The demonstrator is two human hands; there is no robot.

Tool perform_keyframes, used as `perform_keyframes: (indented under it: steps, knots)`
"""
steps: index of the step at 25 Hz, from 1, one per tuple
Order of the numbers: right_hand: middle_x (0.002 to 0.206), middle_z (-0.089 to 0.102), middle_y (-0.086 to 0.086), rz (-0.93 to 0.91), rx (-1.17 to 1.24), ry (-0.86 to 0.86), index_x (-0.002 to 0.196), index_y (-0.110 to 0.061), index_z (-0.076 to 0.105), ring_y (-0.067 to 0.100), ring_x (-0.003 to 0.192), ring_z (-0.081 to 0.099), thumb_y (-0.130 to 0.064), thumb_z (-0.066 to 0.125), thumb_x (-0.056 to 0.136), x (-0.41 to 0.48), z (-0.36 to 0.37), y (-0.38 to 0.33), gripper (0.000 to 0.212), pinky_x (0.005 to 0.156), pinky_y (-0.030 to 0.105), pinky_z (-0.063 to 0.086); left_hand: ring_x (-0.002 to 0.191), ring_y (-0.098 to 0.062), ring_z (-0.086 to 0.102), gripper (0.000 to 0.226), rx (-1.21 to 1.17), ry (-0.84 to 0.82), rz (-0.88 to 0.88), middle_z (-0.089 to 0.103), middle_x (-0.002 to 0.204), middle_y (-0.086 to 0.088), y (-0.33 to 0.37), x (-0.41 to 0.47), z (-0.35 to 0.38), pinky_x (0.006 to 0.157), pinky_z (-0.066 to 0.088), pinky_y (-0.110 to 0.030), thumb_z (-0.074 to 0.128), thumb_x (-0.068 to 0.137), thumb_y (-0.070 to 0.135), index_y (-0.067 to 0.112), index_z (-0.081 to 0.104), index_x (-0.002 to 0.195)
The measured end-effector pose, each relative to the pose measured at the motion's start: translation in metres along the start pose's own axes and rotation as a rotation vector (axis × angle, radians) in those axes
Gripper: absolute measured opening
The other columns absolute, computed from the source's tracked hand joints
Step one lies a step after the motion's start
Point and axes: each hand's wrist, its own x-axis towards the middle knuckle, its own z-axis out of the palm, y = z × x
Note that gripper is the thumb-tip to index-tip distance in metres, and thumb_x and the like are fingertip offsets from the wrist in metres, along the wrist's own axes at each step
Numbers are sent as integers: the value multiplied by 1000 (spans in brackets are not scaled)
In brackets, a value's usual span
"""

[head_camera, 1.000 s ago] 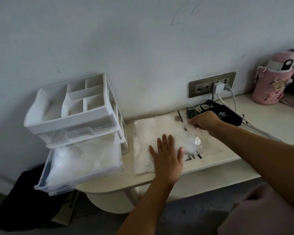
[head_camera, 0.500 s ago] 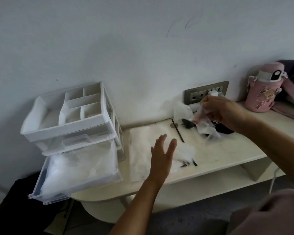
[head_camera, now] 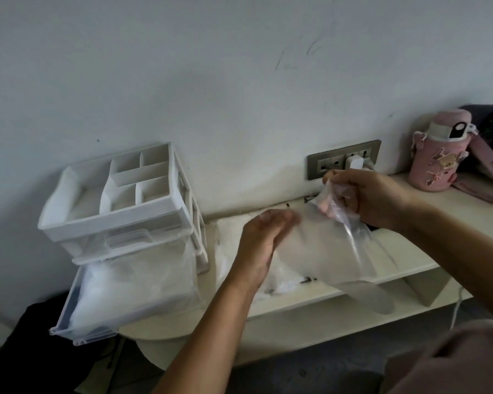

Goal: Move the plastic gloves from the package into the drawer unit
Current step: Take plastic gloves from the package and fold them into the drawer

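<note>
Head view: right hand (head_camera: pixel 373 197) pinches plastic gloves (head_camera: pixel 333 245) up near the back edge of the desk (head_camera: pixel 404 251), left hand (head_camera: pixel 261 243) straight-fingered beside the hanging film; best to gather the loose tail with it before swinging to the open drawer (head_camera: pixel 125 291) at the desk's left end.

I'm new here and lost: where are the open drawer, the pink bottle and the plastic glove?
open drawer (head_camera: pixel 66 305), head view, left wall
pink bottle (head_camera: pixel 436 166), head view, middle of body
plastic glove (head_camera: pixel 333 251), head view, hanging middle part
</note>
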Motion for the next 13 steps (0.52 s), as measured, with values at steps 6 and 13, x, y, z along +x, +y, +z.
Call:
perform_keyframes:
  steps: [6,13]
  knots:
    - [65,64,-8,-28,-563,0,97,-14,63,4,60,59,-33,46,95,0,10,15,25,56,16,47,37,-5,39,14,593,94,231,51,45,7,69,-20,-37,39,35,-16,67,87,22,16,64,75]
    - [85,72,-3,46,-786,-239,93,-12,70,7,81,68,-21,62,88,12,68,43,14,73,15,52,42,-4,46,6,760,169,252,59,52,4,117,-60,-104,38,36,-17,70,82,19,15,66,79]
